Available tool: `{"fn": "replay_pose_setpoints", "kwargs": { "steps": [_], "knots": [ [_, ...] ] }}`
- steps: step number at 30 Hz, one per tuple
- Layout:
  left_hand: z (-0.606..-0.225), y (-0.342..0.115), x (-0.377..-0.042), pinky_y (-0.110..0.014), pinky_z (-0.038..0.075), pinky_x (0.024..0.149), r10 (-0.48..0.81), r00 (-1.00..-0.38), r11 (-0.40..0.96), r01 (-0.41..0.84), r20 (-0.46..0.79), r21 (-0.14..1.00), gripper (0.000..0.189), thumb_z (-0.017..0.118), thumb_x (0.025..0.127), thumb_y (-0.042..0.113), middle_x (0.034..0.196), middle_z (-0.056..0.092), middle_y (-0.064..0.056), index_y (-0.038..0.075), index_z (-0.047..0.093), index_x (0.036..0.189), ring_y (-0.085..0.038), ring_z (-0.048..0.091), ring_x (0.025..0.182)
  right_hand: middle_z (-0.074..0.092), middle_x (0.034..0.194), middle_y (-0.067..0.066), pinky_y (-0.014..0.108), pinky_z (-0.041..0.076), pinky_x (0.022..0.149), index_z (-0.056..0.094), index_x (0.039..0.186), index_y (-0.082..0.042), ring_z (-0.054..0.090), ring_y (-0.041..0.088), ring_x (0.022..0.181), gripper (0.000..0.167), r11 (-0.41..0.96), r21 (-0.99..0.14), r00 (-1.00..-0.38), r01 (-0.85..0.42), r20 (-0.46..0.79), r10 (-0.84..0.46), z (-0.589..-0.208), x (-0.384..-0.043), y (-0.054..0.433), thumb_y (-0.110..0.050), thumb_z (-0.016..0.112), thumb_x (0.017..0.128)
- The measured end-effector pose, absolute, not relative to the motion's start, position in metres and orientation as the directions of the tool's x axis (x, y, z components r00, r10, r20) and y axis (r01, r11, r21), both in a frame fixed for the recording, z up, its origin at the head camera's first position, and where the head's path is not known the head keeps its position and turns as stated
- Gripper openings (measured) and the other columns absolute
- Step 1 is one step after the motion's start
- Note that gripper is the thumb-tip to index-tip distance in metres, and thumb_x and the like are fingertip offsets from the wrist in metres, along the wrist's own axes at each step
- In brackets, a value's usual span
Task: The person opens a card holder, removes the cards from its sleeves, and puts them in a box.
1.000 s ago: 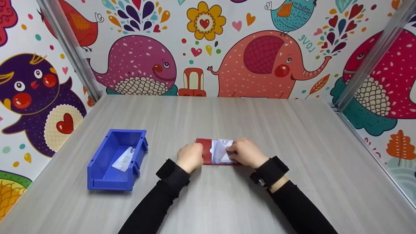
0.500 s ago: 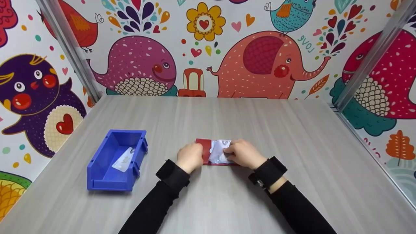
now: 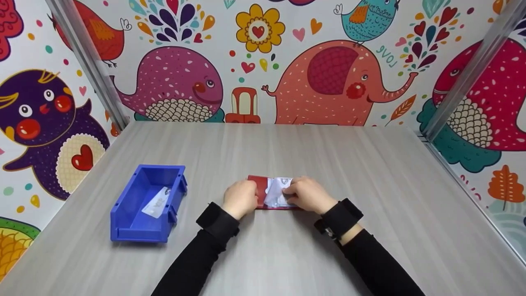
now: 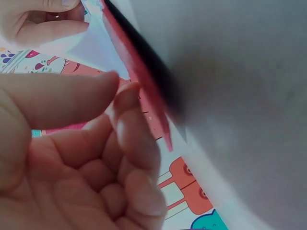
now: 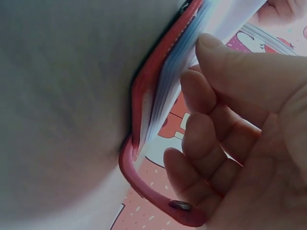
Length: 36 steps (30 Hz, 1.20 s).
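Observation:
A red card holder [image 3: 261,190] lies spread on the table, its clear plastic sleeves [image 3: 274,195] over the right half. My left hand [image 3: 240,198] holds the left cover's outer edge; the left wrist view has thumb and index finger meeting at the red cover [image 4: 136,67]. With thumb and index finger, my right hand [image 3: 310,195] pinches a sleeve, whose left part stands raised and slanted. Seen in the right wrist view, the stacked sleeves [image 5: 175,67] fan beside the thumb, and a red strap [image 5: 151,194] with a metal snap curves out below them.
To the left stands a blue bin [image 3: 139,234] with a white printed card [image 3: 157,202] leaning inside it. Around the grey wood-grain table [image 3: 263,144] rise cartoon-patterned walls [image 3: 254,61] with metal posts at the corners.
Over the first half second my right hand moved slightly left, carrying the pinched sleeve further over toward the left cover. Since then both hands have stayed nearly still.

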<state>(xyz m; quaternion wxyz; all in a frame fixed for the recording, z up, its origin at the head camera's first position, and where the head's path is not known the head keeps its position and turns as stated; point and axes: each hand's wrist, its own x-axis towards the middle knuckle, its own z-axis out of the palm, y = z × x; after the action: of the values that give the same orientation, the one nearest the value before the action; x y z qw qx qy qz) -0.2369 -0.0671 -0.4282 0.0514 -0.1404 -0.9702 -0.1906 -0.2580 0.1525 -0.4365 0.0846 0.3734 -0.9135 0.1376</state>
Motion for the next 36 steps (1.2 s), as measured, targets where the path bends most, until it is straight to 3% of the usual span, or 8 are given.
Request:
{"fn": "replay_pose_setpoints", "kwargs": {
  "steps": [11, 16, 25, 36],
  "knots": [
    [-0.428, -0.059, -0.232, -0.042, 0.05, 0.064, 0.302, -0.875, 0.817, 0.442, 0.378, 0.37, 0.009, 0.071, 0.08, 0.005, 0.074, 0.064, -0.005, 0.008, 0.067, 0.072, -0.027, 0.064, 0.071, 0.062, 0.078, 0.002, 0.038, 0.047, 0.065, 0.079, 0.099, -0.008, 0.057, 0.024, 0.071, 0.024, 0.678, -0.202, -0.706, -0.707, 0.27, -0.655, -0.437, -0.258, 0.153, -0.006, 0.082, 0.075],
    [-0.427, -0.054, -0.231, -0.044, 0.049, 0.06, 0.311, -0.843, 0.809, 0.477, 0.44, 0.342, 0.01, 0.072, 0.079, 0.006, 0.073, 0.062, -0.006, 0.008, 0.066, 0.071, -0.029, 0.063, 0.069, 0.061, 0.077, 0.003, 0.038, 0.047, 0.065, 0.078, 0.096, -0.007, 0.057, 0.024, 0.07, 0.023, 0.663, -0.2, -0.691, -0.721, 0.288, -0.664, -0.438, -0.259, 0.153, -0.005, 0.082, 0.073],
    [-0.427, -0.046, -0.226, -0.041, 0.047, 0.068, 0.356, -0.829, 0.816, 0.501, 0.431, 0.288, 0.01, 0.075, 0.08, 0.013, 0.072, 0.062, -0.004, 0.007, 0.069, 0.074, -0.026, 0.062, 0.073, 0.06, 0.075, 0.002, 0.036, 0.046, 0.064, 0.077, 0.091, -0.007, 0.055, 0.023, 0.069, 0.019, 0.651, -0.208, -0.681, -0.73, 0.293, -0.671, -0.439, -0.26, 0.153, -0.002, 0.081, 0.073],
    [-0.432, -0.04, -0.225, -0.04, 0.045, 0.065, 0.383, -0.829, 0.869, 0.473, 0.406, 0.146, 0.019, 0.08, 0.071, 0.015, 0.073, 0.059, -0.006, 0.009, 0.062, 0.068, -0.028, 0.06, 0.075, 0.06, 0.075, 0.002, 0.035, 0.046, 0.064, 0.077, 0.09, -0.008, 0.055, 0.021, 0.068, 0.018, 0.653, -0.22, -0.689, -0.724, 0.28, -0.669, -0.438, -0.26, 0.153, -0.002, 0.08, 0.073]
  ]
}}
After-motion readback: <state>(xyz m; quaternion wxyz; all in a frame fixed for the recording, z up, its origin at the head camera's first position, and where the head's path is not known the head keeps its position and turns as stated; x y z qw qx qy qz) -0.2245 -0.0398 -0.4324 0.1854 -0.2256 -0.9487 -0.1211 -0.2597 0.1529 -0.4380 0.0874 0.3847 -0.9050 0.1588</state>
